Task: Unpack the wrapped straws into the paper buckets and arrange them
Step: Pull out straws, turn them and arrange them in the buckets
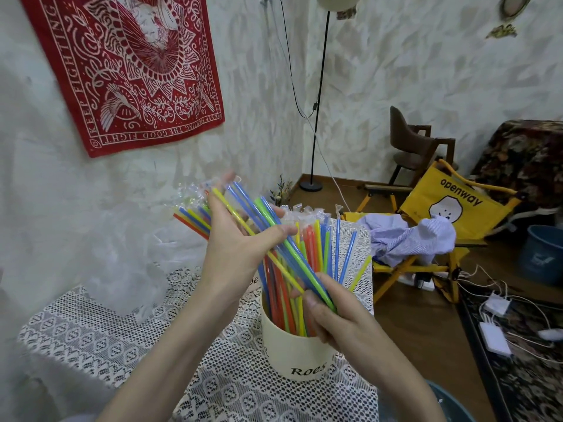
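Left hand (234, 254) grip: thumb curled over a slanted bundle of wrapped straws (268, 236), fingers behind it, holding the upper half. Right hand (332, 318) grip: thumb and fingers pinch the bundle's lower end, just above the paper bucket (294, 351). Both hands closed on the same bundle. Bundle runs from upper left down to lower right, blue, green and yellow straws visible, clear wrapper crinkled at the top end near the left fingertips.

Bucket stands on the lace-covered counter (100, 336), already packed with upright straws (307, 269), several leaning right over the rim. A second bucket seems to sit behind the left wrist, mostly hidden; cannot confirm contents. More wrapped straws fan out behind the left hand.

Handling, judged: straws very light, thin, semi-stiff, bend if squeezed hard; film wrapper slippery, so loose ones may slide out of the bunch. Best hold is around the middle of the bundle with a full wrap, second hand guiding the low end into the bucket. Risk: tipping the light bucket or knocking the standing straws.

Farther out: red wall hanging (128, 68), yellow folding chair (441, 214), floor lamp (316, 117).
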